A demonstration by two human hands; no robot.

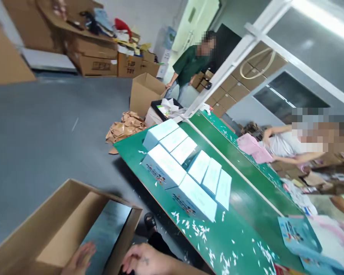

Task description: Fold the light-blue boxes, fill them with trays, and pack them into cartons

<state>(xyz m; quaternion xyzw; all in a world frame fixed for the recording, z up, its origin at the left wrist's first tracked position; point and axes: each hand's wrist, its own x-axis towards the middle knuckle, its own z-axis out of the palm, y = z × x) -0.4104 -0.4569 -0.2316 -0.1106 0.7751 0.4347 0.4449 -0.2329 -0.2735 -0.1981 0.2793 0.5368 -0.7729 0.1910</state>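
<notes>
An open cardboard carton stands at the lower left with a pale blue box inside it, against the side nearer the table. My left hand is at this box, its fingers apart and slightly blurred; whether it presses on the surface I cannot tell. Just outside the carton's near side is my right hand, with curled fingers. Something dark shows under those fingers, too hidden to name. Several pale blue printed boxes are grouped on the green table.
White paper scraps litter the table. A white metal frame rises from it. Beyond stand a person in a dark green top by another carton, and a person with pink packaging. Crumpled brown paper lies on the floor.
</notes>
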